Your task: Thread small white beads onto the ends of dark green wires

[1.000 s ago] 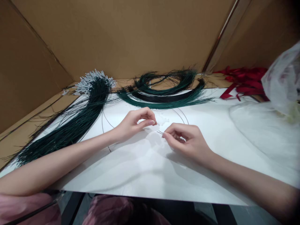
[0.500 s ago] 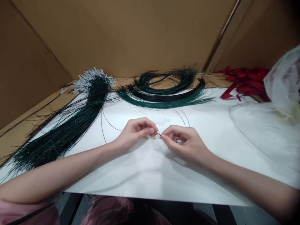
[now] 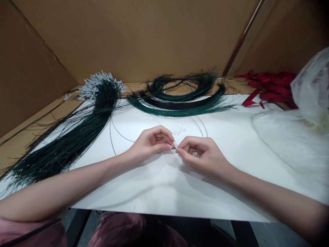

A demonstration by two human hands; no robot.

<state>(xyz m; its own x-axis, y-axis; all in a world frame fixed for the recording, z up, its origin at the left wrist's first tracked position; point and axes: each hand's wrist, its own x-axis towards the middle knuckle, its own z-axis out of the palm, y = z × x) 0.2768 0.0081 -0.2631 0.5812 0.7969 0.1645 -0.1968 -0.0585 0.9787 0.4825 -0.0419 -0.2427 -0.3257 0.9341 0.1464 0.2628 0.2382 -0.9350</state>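
My left hand [image 3: 155,142] is closed in a pinch just above the white sheet, at mid-table. A tiny whitish piece, which looks like a bead [image 3: 175,144], shows at its fingertips. Facing it, my right hand [image 3: 202,151] pinches a thin dark wire [image 3: 174,148], whose short end spans the small gap between the two hands. Whether the wire passes through the bead is too small to tell. Behind the fingers lie loose small white beads [image 3: 179,130] on the sheet, partly hidden by my left hand.
At left lies a thick bundle of dark green wires [image 3: 84,137] with white beaded tips [image 3: 99,84]. Curved wire bundles [image 3: 180,111] lie at the back. Red ribbons [image 3: 272,89] and a translucent plastic bag [image 3: 285,137] are at right. Cardboard walls [image 3: 149,37] surround the white sheet [image 3: 159,195].
My left fingers have shifted slightly at the wire's end, and the whitish piece now shows more at their tips. The right hand keeps its pinch. The whole view has moved slightly.
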